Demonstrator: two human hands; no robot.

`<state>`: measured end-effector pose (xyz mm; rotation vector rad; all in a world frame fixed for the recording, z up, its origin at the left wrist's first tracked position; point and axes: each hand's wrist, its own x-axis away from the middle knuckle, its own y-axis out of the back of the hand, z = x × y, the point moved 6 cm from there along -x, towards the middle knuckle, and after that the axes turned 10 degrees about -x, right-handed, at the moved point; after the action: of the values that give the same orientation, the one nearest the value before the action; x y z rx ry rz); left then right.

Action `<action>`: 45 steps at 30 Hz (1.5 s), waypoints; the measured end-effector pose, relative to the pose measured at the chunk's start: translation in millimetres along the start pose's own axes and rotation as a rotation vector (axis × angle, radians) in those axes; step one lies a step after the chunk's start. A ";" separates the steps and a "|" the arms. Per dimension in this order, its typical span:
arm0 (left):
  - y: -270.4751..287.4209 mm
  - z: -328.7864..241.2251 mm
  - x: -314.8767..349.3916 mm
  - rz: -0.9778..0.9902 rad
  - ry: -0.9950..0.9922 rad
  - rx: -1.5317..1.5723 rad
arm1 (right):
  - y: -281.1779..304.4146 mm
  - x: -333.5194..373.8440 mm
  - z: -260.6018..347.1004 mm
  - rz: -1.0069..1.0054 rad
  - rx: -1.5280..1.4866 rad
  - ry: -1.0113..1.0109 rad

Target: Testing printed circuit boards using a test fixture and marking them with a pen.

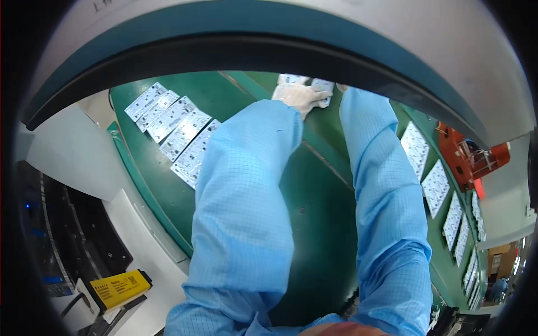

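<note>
Your gloved left hand (298, 97) has fingers on a white board (323, 84), far out on the green surface (322, 207)! Your right hand (342, 87) is mostly hidden by the black rim (269, 51); can't tell whether either grip is closed.

Printed yellow label (119, 287), lettering (102, 5) on pale housing (84, 35)

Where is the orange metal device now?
In the head view, the orange metal device is at the right, beside the white boards on the green table.
</note>
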<state>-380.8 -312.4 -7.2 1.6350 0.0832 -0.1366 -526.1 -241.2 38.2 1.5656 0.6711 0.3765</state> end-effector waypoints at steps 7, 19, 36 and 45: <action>-2.5 -1.0 2.9 0.005 0.006 -0.001 | 7.9 14.5 -19.9 0.062 -0.137 -0.076; -11.4 0.3 -4.9 -0.045 0.081 -0.080 | -70.8 91.7 -104.2 -0.134 -0.529 0.015; 131.4 -290.0 231.9 -0.159 -0.886 0.143 | 115.7 323.2 -118.7 -0.374 -2.116 -0.258; 27.2 -399.8 337.9 -0.091 -0.952 0.078 | 226.0 733.3 -122.6 -1.052 -1.705 -0.556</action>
<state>-27.4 74.6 -1.6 1.4950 -0.5810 -0.9747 9.0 308.2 163.2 -0.4008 0.3738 -0.2993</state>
